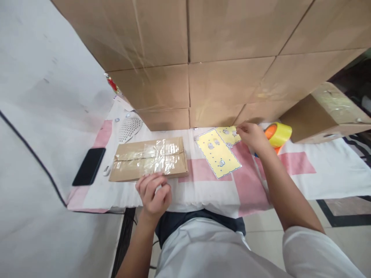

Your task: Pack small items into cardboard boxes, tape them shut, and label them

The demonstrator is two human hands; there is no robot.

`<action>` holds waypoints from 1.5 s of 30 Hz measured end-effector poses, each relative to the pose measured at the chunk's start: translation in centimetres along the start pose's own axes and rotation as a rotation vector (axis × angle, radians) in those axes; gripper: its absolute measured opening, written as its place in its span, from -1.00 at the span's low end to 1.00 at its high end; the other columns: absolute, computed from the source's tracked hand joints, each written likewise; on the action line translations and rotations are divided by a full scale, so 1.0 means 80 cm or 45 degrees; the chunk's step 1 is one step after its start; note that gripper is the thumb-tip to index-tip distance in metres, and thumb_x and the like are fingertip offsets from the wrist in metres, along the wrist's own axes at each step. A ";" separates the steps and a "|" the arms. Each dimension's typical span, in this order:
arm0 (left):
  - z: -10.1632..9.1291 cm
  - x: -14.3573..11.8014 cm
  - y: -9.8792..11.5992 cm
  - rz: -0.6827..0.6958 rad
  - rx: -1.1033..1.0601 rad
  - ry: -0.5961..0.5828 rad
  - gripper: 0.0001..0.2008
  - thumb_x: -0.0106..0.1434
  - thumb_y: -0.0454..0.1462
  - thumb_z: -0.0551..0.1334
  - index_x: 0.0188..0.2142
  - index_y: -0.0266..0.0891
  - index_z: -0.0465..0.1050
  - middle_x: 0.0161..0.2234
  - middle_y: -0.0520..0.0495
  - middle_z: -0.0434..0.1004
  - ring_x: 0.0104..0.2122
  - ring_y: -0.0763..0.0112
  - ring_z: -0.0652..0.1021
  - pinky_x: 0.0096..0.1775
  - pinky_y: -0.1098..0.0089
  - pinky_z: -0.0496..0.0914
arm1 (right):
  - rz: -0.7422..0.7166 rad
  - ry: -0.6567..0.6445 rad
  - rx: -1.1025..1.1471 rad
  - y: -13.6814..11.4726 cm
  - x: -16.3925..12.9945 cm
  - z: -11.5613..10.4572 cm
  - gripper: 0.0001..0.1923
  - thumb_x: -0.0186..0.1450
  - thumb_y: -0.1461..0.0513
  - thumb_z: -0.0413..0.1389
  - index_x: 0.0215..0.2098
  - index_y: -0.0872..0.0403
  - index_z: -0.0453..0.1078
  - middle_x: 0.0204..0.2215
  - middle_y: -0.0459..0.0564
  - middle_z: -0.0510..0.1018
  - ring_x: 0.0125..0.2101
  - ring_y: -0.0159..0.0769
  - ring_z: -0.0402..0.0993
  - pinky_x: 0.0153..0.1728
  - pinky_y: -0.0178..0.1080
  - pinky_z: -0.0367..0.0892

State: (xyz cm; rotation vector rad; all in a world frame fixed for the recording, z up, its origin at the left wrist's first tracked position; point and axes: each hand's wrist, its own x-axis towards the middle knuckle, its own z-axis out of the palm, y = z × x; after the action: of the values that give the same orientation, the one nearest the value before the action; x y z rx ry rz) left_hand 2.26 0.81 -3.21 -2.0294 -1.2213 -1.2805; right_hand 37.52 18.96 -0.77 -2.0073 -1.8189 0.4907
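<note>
A flat brown carton (149, 158), with clear tape across its top, lies on the cloth-covered table. My left hand (155, 193) is at its front edge, fingers curled into a loose fist with nothing seen in them. To the carton's right, a yellow sheet (223, 156) with small blue dots and greyish patches lies slantwise. It partly overlaps a second yellow sheet (228, 133) behind it. My right hand (252, 136) is at that rear sheet's right end, fingertips pinched together. Whatever is between those fingertips is hidden.
Large stacked cartons (220, 81) wall off the back. Right of my right hand are a yellow tape roll (279, 134) and an open cardboard box (313, 119). On the left lie a black phone (89, 166), a small white object (106, 170) and a perforated white piece (130, 129).
</note>
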 end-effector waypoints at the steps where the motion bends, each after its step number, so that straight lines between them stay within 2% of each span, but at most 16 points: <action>1: 0.006 -0.003 0.010 0.033 -0.046 0.061 -0.70 0.10 -0.60 0.28 -0.44 -0.19 0.32 -0.41 0.01 0.55 -0.21 0.35 0.60 -0.06 0.25 0.39 | 0.032 0.015 -0.035 0.009 0.000 0.004 -0.69 0.32 0.28 0.04 -0.07 0.13 0.57 -0.15 0.17 0.68 -0.15 -0.07 0.57 -0.16 -0.15 0.36; 3: 0.021 -0.004 0.031 0.130 -0.251 0.037 -0.74 0.15 -0.56 0.26 -0.45 -0.20 0.33 -0.46 0.03 0.51 -0.29 0.40 0.57 -0.18 0.31 0.38 | 0.068 0.071 -0.155 0.021 0.001 0.011 -0.63 0.36 0.29 -0.01 0.02 0.18 0.54 -0.05 0.26 0.63 -0.07 0.01 0.53 -0.10 -0.10 0.36; 6: 0.053 -0.003 0.058 0.227 -0.610 -0.211 -0.80 0.26 -0.50 0.21 -0.43 -0.21 0.36 -0.43 0.00 0.54 -0.30 0.42 0.58 -0.25 0.36 0.38 | 0.070 0.168 -0.384 0.028 0.003 0.020 -0.54 0.38 0.34 -0.12 0.11 0.24 0.48 0.06 0.36 0.54 0.04 0.14 0.41 -0.02 0.01 0.32; 8: 0.077 -0.004 0.069 0.209 -0.712 -0.325 -0.81 0.29 -0.49 0.19 -0.41 -0.21 0.36 -0.42 0.00 0.55 -0.30 0.43 0.57 -0.27 0.37 0.37 | 0.060 0.175 -0.455 0.031 0.005 0.024 -0.51 0.38 0.34 -0.14 0.15 0.22 0.46 0.11 0.35 0.49 0.09 0.18 0.33 0.03 0.06 0.30; 12: 0.114 -0.013 0.078 0.131 -0.699 -0.617 -0.82 0.33 -0.47 0.13 -0.32 -0.22 0.43 -0.37 -0.05 0.57 -0.33 0.38 0.54 -0.31 0.35 0.34 | 0.063 0.126 -0.472 0.039 0.006 0.032 -0.50 0.43 0.22 -0.13 0.24 0.09 0.42 0.22 0.28 0.39 0.15 0.24 0.20 0.08 0.19 0.24; 15: 0.126 -0.017 0.078 0.079 -0.651 -0.886 -0.80 0.36 -0.45 0.12 -0.21 -0.23 0.50 -0.31 -0.10 0.60 -0.28 0.33 0.53 -0.28 0.33 0.37 | 0.050 0.038 -0.447 0.045 0.005 0.039 -0.50 0.47 0.14 -0.14 0.28 -0.04 0.40 0.29 0.21 0.33 0.18 0.26 0.17 0.08 0.24 0.21; 17: 0.129 -0.017 0.078 0.040 -0.651 -0.949 -0.79 0.36 -0.45 0.11 -0.20 -0.23 0.51 -0.29 -0.10 0.59 -0.26 0.32 0.54 -0.26 0.33 0.38 | 0.032 0.049 -0.402 0.048 0.005 0.042 -0.53 0.45 0.16 -0.10 0.22 -0.02 0.47 0.23 0.21 0.40 0.16 0.24 0.20 0.07 0.22 0.22; 21: 0.129 -0.014 0.079 0.033 -0.659 -0.963 -0.79 0.36 -0.44 0.12 -0.20 -0.22 0.52 -0.28 -0.09 0.60 -0.26 0.31 0.54 -0.27 0.33 0.39 | 0.035 0.168 -0.269 0.050 0.008 0.044 -0.63 0.38 0.27 -0.02 0.00 0.13 0.57 -0.02 0.28 0.57 0.06 0.19 0.32 0.02 0.13 0.26; 26: 0.126 -0.014 0.078 0.035 -0.647 -0.962 -0.79 0.36 -0.44 0.13 -0.20 -0.23 0.54 -0.29 -0.11 0.60 -0.26 0.31 0.55 -0.28 0.33 0.39 | 0.017 0.219 -0.133 0.050 0.014 0.043 -0.64 0.33 0.37 -0.05 -0.08 0.18 0.55 -0.09 0.26 0.64 -0.02 0.10 0.43 0.06 0.09 0.24; 30: 0.124 -0.011 0.079 -0.024 -0.765 -0.905 -0.78 0.34 -0.46 0.13 -0.21 -0.22 0.52 -0.29 -0.09 0.62 -0.27 0.33 0.56 -0.25 0.33 0.39 | -0.034 0.277 0.300 0.045 0.012 0.041 -0.78 0.30 0.31 0.02 -0.20 0.12 0.51 -0.16 0.20 0.64 -0.14 -0.05 0.50 -0.01 -0.03 0.33; 33: 0.133 0.012 0.086 -0.246 -0.994 -0.715 -0.76 0.34 -0.49 0.11 -0.18 -0.20 0.49 -0.28 -0.07 0.60 -0.25 0.39 0.56 -0.23 0.37 0.42 | -0.104 0.079 0.845 0.034 0.000 0.040 -0.83 0.29 0.23 0.10 -0.16 0.09 0.42 -0.26 0.08 0.59 -0.26 -0.20 0.50 -0.16 -0.15 0.38; 36: 0.158 0.053 0.095 -0.660 -1.037 -0.541 -0.77 0.37 -0.38 0.18 -0.01 -0.18 0.44 -0.12 -0.12 0.56 -0.22 0.43 0.56 -0.27 0.43 0.43 | -0.384 -0.186 1.133 0.019 -0.020 0.037 -0.66 0.31 0.16 0.17 0.02 0.03 0.31 -0.32 -0.07 0.51 -0.31 -0.30 0.45 -0.22 -0.22 0.35; 37: 0.168 0.067 0.096 -0.771 -0.996 -0.515 -0.71 0.37 -0.33 0.22 0.07 -0.17 0.41 -0.04 -0.15 0.53 -0.20 0.42 0.56 -0.29 0.44 0.43 | -0.495 -0.246 1.125 0.014 -0.027 0.036 -0.63 0.32 0.16 0.17 0.07 0.01 0.28 -0.33 -0.10 0.49 -0.31 -0.31 0.44 -0.21 -0.22 0.34; 39: 0.186 0.090 0.095 -0.831 -0.920 -0.545 -0.70 0.35 -0.25 0.27 0.06 -0.16 0.44 -0.01 -0.15 0.53 -0.17 0.38 0.56 -0.27 0.42 0.43 | -0.652 -0.322 1.040 0.007 -0.039 0.035 -0.63 0.36 0.18 0.15 0.11 -0.02 0.24 -0.34 -0.12 0.48 -0.30 -0.31 0.43 -0.18 -0.21 0.33; 42: 0.204 0.106 0.089 -0.824 -0.895 -0.648 -0.89 0.37 -0.24 0.25 -0.20 -0.17 0.55 -0.23 -0.06 0.61 -0.21 0.36 0.57 -0.19 0.37 0.41 | -0.732 -0.343 0.909 0.003 -0.049 0.034 -0.67 0.41 0.19 0.08 0.13 -0.03 0.23 -0.28 -0.06 0.50 -0.23 -0.26 0.46 -0.16 -0.19 0.36; 45: 0.211 0.104 0.085 -1.056 -0.953 -0.539 -0.85 0.38 -0.21 0.24 -0.26 -0.19 0.56 -0.29 -0.04 0.62 -0.28 0.40 0.56 -0.23 0.41 0.41 | -0.791 -0.239 0.695 0.007 -0.047 0.033 -0.74 0.44 0.22 0.00 0.09 -0.01 0.29 -0.21 0.01 0.53 -0.24 -0.23 0.44 -0.15 -0.16 0.37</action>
State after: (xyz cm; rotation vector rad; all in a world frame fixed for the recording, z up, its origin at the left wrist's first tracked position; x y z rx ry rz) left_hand 17.71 13.47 -3.30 -2.4803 -2.1837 -1.9638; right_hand 36.31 15.30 -3.34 -1.0042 -2.0060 0.8721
